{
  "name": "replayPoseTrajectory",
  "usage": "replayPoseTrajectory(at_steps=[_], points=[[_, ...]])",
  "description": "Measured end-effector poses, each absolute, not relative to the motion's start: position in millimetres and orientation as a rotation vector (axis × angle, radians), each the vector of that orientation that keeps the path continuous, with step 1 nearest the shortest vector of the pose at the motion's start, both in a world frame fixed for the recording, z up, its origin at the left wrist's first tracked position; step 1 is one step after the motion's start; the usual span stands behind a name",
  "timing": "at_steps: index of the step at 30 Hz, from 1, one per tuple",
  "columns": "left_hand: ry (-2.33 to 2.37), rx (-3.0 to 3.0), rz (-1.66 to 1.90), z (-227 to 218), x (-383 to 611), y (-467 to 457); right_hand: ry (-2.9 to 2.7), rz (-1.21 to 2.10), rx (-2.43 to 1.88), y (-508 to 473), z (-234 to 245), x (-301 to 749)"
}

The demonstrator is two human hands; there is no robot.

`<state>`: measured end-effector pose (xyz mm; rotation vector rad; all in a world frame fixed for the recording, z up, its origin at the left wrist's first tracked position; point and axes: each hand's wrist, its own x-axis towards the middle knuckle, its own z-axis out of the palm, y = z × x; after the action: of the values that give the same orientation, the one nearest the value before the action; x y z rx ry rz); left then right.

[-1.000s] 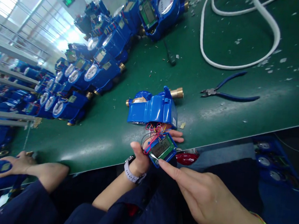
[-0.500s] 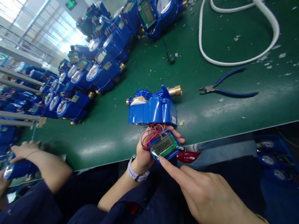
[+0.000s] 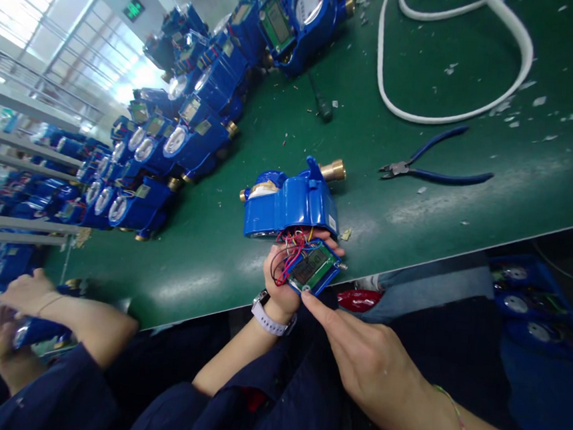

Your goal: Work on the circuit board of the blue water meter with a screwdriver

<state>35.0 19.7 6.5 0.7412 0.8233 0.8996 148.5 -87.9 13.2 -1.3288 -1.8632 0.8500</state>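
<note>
Left hand (image 3: 280, 283) gripping an LCD display module (image 3: 314, 268), right forefinger on it

The left hand is closed around the module at the bench edge; the right hand (image 3: 371, 363) grips nothing, forefinger out and touching the module's near corner. Coloured wires (image 3: 291, 247) run from the module to the blue water meter (image 3: 292, 202) just beyond the knuckles. Farther out to the right lie side cutters (image 3: 433, 171) and a white hose (image 3: 477, 104). Stacked water meters (image 3: 172, 141) crowd the far left, where a co-worker's hands (image 3: 21, 302) work.

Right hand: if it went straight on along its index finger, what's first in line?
The display module held in the left hand. The fingertip of the right hand is at its near corner, contact unclear. Behind that is the blue meter.
</note>
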Motion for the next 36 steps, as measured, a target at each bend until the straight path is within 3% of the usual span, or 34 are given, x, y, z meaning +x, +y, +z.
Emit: replayPoseTrajectory(at_steps=[7,17,36], points=[[0.794,0.651,0.974,4,38,19,-1.743,0.953,-1.253,-84,10,145],[0.759,0.722,0.881,9,42,21,-1.923,0.85,-1.317,-71,16,151],[0.692,0.68,0.968,22,50,6,-1.352,1.512,-1.125,-78,22,149]])
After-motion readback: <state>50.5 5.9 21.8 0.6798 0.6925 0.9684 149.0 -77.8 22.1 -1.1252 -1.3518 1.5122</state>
